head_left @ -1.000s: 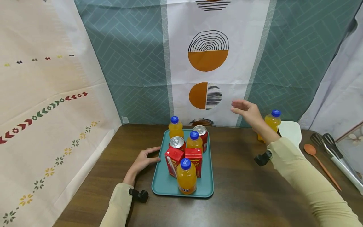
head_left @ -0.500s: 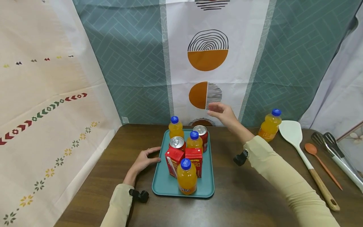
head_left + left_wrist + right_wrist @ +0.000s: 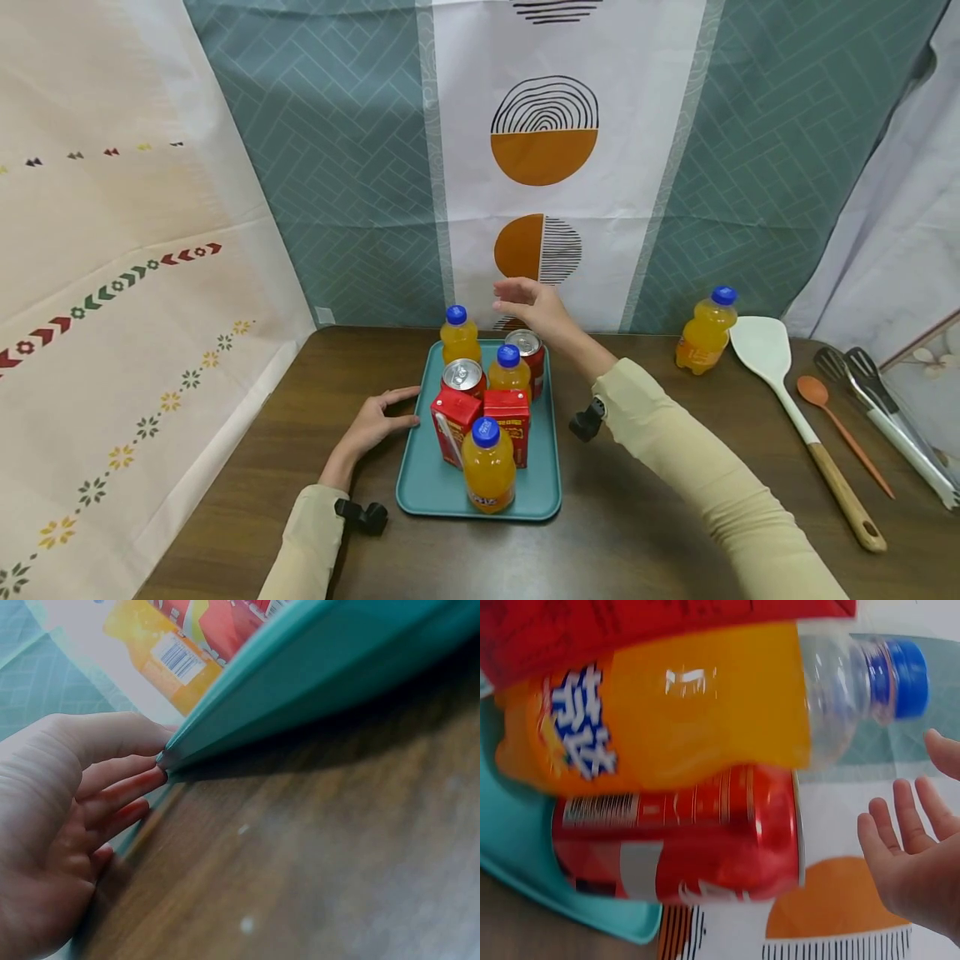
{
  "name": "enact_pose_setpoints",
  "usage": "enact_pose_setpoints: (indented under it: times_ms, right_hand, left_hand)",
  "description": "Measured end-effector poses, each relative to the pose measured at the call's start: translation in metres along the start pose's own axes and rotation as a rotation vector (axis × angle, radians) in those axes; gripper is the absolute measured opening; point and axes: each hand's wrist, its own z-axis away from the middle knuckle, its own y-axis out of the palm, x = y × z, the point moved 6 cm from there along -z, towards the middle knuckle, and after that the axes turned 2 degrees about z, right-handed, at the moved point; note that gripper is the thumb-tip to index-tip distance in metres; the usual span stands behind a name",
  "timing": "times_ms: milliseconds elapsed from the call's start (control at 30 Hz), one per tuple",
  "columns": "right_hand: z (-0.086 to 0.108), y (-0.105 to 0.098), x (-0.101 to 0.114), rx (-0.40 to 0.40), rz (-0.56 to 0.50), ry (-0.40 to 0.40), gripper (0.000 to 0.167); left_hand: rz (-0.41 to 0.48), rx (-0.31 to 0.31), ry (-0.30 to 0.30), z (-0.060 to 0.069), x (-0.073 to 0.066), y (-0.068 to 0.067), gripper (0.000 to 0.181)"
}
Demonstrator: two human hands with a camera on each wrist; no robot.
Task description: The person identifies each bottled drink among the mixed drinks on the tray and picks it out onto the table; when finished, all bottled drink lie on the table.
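Observation:
A teal tray (image 3: 427, 500) on the wooden table carries drinks. Orange soda bottles with blue caps stand at its front (image 3: 489, 479), middle (image 3: 508, 379) and back left. Two red cans (image 3: 462, 377) and two red drink cartons (image 3: 510, 421) stand between them. My left hand (image 3: 377, 425) touches the tray's left edge with extended thumb and fingers; the left wrist view shows the fingertips at the rim. My right hand (image 3: 536, 308) hovers above the tray's back right part, holding nothing, its fingers loosely bent. In the right wrist view a soda bottle (image 3: 705, 705) and a can (image 3: 682, 847) lie close to it.
Another orange soda bottle (image 3: 703, 337) stands at the table's back right. Beside it lie a white spatula (image 3: 761, 346) with a wooden handle, an orange spoon (image 3: 813, 392) and black-headed utensils (image 3: 873, 383). Patterned cloths hang behind and at the left.
From near the back right bottle, my right hand has moved left to above the tray, and that bottle is now fully seen. The left hand has stayed at the tray's edge.

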Motion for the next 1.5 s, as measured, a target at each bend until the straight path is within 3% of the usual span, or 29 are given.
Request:
enact_pose_setpoints:
  times_ms: [533,1000,1233,1500]
  right_hand:
    - [-0.013,0.04,-0.007,0.118,0.085,0.014,0.044]
    - [-0.029,0.055,-0.015,0.236,0.111,0.015,0.05]
    - [-0.031,0.059,-0.019,0.258,0.142,0.028,0.051]
    - [-0.033,0.062,-0.02,0.256,0.193,0.041,0.051]
  left_hand:
    - [-0.004,0.003,0.022,0.001,-0.003,0.0,0.052]
    - [-0.005,0.0,0.014,0.0,-0.001,-0.001,0.051]
    - [0.0,-0.005,-0.005,0.0,0.0,0.001,0.051]
    - [-0.009,0.003,0.013,0.0,-0.002,0.0,0.051]
